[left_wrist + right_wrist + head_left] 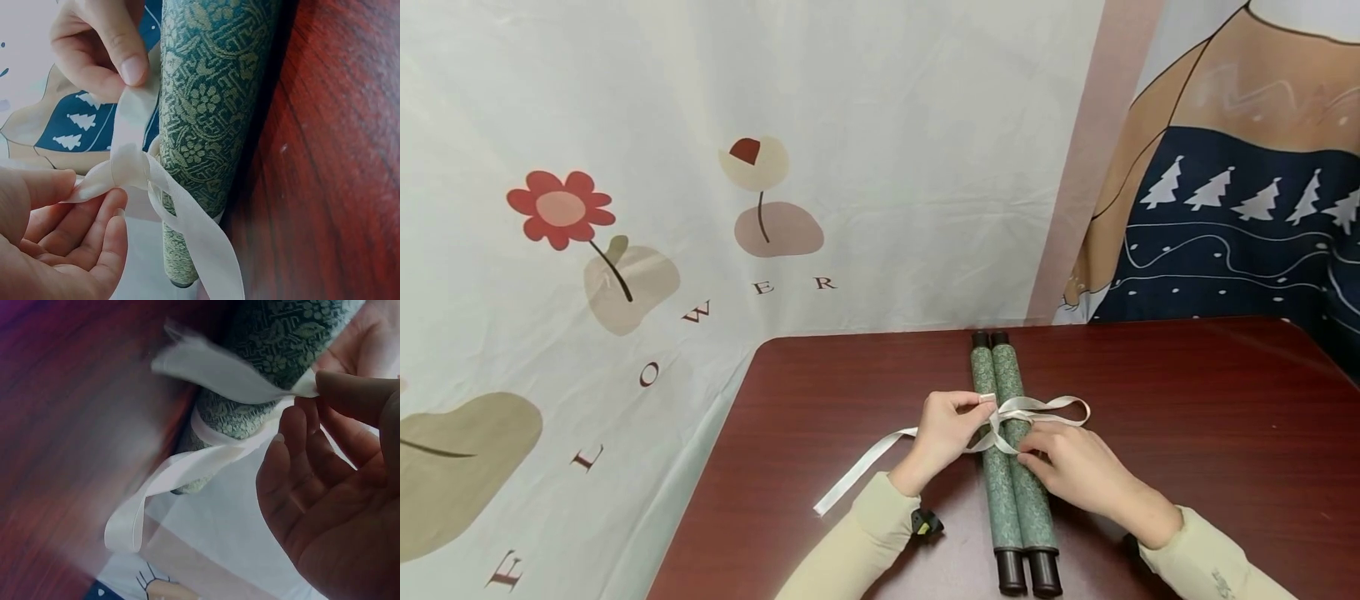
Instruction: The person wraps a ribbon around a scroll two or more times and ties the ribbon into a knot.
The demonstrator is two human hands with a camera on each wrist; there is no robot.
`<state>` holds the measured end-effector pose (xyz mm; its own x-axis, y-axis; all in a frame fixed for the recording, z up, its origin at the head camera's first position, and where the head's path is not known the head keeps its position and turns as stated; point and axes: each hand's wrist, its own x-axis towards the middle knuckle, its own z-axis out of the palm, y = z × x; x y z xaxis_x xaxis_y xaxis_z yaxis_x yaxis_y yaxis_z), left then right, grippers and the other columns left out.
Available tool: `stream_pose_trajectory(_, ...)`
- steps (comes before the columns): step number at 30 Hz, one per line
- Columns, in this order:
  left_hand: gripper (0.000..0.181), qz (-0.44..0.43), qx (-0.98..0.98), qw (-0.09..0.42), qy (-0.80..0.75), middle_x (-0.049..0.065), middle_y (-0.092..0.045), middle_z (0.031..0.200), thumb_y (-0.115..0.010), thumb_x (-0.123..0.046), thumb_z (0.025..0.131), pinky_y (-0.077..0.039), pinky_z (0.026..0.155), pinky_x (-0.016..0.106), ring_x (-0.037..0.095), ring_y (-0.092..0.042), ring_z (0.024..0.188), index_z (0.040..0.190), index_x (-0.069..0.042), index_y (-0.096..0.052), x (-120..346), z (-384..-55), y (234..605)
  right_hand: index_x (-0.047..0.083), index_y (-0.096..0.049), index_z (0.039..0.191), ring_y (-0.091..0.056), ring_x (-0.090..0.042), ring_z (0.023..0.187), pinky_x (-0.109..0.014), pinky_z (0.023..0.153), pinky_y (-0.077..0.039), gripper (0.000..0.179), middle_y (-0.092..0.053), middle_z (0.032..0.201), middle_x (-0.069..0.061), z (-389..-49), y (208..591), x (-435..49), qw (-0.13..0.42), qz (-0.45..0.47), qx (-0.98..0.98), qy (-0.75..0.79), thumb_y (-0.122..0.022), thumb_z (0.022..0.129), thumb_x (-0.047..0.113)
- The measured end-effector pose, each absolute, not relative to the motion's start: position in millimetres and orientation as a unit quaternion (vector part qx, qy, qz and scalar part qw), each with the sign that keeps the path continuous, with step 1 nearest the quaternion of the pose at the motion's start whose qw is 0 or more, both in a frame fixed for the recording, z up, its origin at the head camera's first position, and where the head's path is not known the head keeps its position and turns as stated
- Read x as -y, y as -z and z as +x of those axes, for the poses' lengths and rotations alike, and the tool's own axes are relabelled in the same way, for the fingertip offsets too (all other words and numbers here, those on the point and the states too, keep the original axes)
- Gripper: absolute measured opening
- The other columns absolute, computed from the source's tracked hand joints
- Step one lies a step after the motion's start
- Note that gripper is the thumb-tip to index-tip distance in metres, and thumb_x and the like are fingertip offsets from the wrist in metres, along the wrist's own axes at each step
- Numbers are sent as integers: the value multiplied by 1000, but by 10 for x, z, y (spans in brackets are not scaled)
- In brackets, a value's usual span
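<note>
Two green brocade scrolls point(1002, 475) with black end knobs lie side by side, with a white ribbon point(865, 468) round their middle. My left hand point(950, 429) pinches part of the ribbon above the scrolls between thumb and fingers. Just right of it, my right hand point(1078, 467) pinches another stretch of ribbon close over the right scroll. In the left wrist view, the ribbon point(209, 244) crosses over itself in a loose knot beside the patterned scroll point(203, 94). The right wrist view has the thumb and fingers of my right hand point(344, 487) on the ribbon point(212, 372).
A dark red wooden table point(1210, 417) bears the scrolls. Behind it hangs a pale printed curtain point(910, 167) with flowers and letters. One ribbon tail stretches left over the table, and a ribbon loop point(1071, 402) sticks out on the right.
</note>
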<state>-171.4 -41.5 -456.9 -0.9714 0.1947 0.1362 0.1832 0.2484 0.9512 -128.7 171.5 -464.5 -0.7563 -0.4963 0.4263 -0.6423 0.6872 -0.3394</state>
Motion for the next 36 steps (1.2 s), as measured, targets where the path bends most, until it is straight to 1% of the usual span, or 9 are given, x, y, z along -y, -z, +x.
stream_pose_trajectory(5, 13, 111, -786, 15, -608, -5, -74, 78, -77, -13, 93, -35, 48, 17, 0, -43, 51, 97, -2, -83, 415, -1708, 4565, 26, -74, 85, -58, 3, 74, -29, 61, -50, 21, -66, 84, 21, -1260, 4613, -1811, 155, 310, 898, -270, -86, 82, 8)
stream_pose_trajectory(8, 12, 109, -788, 11, -606, -2, -77, 82, -78, -13, 93, -43, 54, 18, 0, -53, 60, 96, -2, -83, 422, -1713, 4566, 25, -76, 88, -60, 3, 76, -30, 63, -52, 20, -69, 87, 20, -1245, 4587, -1909, 137, 306, 899, -280, -85, 84, 8)
stream_pose_trajectory(10, 12, 111, -791, 7, -601, 1, -78, 86, -78, -13, 93, -49, 62, 18, 0, -59, 69, 96, -3, -84, 427, -1718, 4565, 25, -77, 90, -60, 4, 77, -29, 64, -52, 20, -69, 88, 21, -1234, 4567, -1988, 123, 303, 900, -288, -85, 85, 8)
stream_pose_trajectory(12, 11, 114, -796, 0, -594, 3, -79, 88, -79, -13, 93, -51, 69, 18, 1, -62, 76, 96, -4, -84, 430, -1720, 4567, 26, -77, 91, -60, 3, 78, -29, 64, -52, 20, -69, 88, 21, -1220, 4542, -2072, 115, 296, 903, -289, -84, 86, 9)
stream_pose_trajectory(13, 11, 114, -796, -1, -594, 4, -79, 88, -79, -13, 93, -51, 70, 19, 1, -62, 77, 96, -4, -84, 431, -1719, 4568, 26, -77, 91, -59, 4, 78, -29, 64, -51, 19, -69, 88, 21, -1216, 4531, -2113, 111, 293, 904, -291, -84, 86, 9)
stream_pose_trajectory(17, 11, 113, -794, -4, -597, 5, -79, 88, -79, -14, 93, -49, 69, 18, 3, -62, 77, 95, -4, -84, 431, -1719, 4576, 28, -76, 91, -56, 5, 76, -27, 64, -50, 19, -68, 88, 21, -1199, 4493, -2279, 90, 278, 911, -293, -83, 88, 10)
stream_pose_trajectory(21, 11, 115, -794, -9, -597, 4, -79, 87, -79, -14, 93, -47, 67, 18, 3, -60, 75, 95, -5, -84, 432, -1716, 4576, 27, -76, 91, -51, 5, 71, -25, 62, -47, 19, -66, 87, 22, -1188, 4478, -2469, 51, 255, 921, -289, -82, 88, 9)
stream_pose_trajectory(31, 10, 115, -793, -7, -598, 5, -79, 87, -78, -12, 93, -48, 67, 17, 2, -61, 76, 96, -4, -84, 434, -1726, 4583, 17, -76, 89, -45, 1, 61, -24, 54, -41, 10, -67, 81, 12, -1224, 4474, -3002, -8, 192, 945, -265, -80, 90, 8)
stream_pose_trajectory(36, 10, 112, -796, -9, -595, 4, -79, 86, -78, -12, 93, -47, 66, 17, 2, -61, 76, 96, -5, -84, 435, -1728, 4583, 14, -76, 87, -38, -1, 55, -24, 50, -36, 8, -61, 73, 12, -1247, 4493, -3230, -24, 165, 955, -245, -78, 92, 8)
